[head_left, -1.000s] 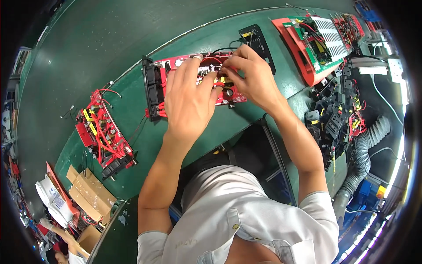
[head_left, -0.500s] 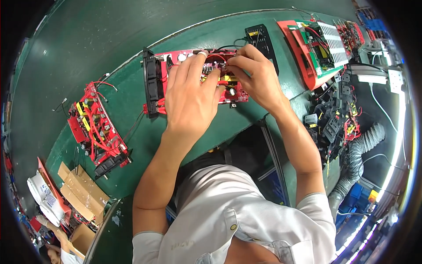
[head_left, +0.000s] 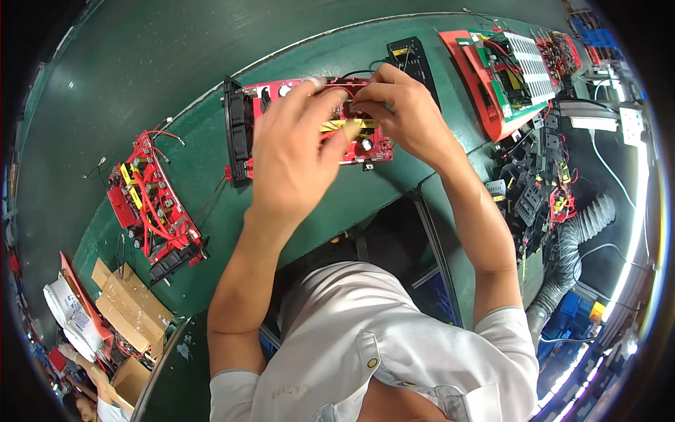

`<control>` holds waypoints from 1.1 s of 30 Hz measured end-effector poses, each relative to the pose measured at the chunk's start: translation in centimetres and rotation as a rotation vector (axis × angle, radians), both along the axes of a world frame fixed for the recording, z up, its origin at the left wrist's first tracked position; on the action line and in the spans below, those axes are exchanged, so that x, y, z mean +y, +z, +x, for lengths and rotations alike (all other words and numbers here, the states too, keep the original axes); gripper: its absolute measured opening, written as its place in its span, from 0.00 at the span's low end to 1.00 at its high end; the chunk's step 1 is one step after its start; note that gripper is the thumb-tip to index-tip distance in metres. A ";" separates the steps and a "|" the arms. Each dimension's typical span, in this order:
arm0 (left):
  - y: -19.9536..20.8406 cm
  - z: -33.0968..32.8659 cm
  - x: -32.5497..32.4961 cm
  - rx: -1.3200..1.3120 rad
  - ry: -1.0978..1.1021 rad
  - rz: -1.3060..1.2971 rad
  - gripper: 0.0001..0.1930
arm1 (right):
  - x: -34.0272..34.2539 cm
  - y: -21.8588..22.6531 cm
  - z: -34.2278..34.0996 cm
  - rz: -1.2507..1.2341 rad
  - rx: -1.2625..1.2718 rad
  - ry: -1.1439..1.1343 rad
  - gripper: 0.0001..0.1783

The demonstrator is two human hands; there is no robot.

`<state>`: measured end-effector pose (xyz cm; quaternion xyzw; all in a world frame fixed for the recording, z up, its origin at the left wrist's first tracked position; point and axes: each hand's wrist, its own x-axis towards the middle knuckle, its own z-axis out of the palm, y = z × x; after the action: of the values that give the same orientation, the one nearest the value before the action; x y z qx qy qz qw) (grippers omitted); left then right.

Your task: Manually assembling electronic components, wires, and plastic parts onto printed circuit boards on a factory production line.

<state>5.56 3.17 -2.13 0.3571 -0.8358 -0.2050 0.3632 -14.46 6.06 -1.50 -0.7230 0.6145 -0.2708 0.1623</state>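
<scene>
A red circuit board with a black fan unit at its left end lies on the green workbench. My left hand is over the board's left and middle part, its fingers apart and blurred by motion, hiding the parts beneath. At the board's far right part, my right hand pinches at a thin red wire that arcs between the two hands. The fingers hide the wire's end. Yellow-wrapped components and a round capacitor show between my hands.
To the left lies a second red board with thick red wires. A black slotted panel sits behind my right hand. Farther right are a red-and-green assembly and heaped black parts. Cardboard boxes and another person's arm are lower left.
My left hand has lifted a little and shifted left, its fingers loosening from the board's middle. The board has slid slightly left. My right hand stays pinched near the same spot.
</scene>
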 end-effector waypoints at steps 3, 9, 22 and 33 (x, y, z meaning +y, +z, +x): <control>1.6 -0.1 -1.3 -0.132 0.140 -0.091 0.25 | 0.0 -0.7 -0.2 0.005 -0.042 -0.045 0.07; 0.3 -2.7 -4.2 -0.398 0.039 0.071 0.42 | 0.1 -1.2 -0.1 -0.053 -0.107 -0.066 0.07; 0.9 -3.1 -5.3 -0.498 -0.014 0.289 0.37 | 0.3 -1.9 -0.1 -0.073 -0.148 -0.087 0.07; 2.8 -0.6 -2.0 -0.652 -0.251 0.093 0.28 | 0.2 -2.1 -0.2 -0.088 -0.126 -0.080 0.08</control>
<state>4.98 1.18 0.67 0.3145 -0.9349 -0.1611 0.0326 -14.64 6.25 -3.61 -0.6858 0.6190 -0.3487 0.1576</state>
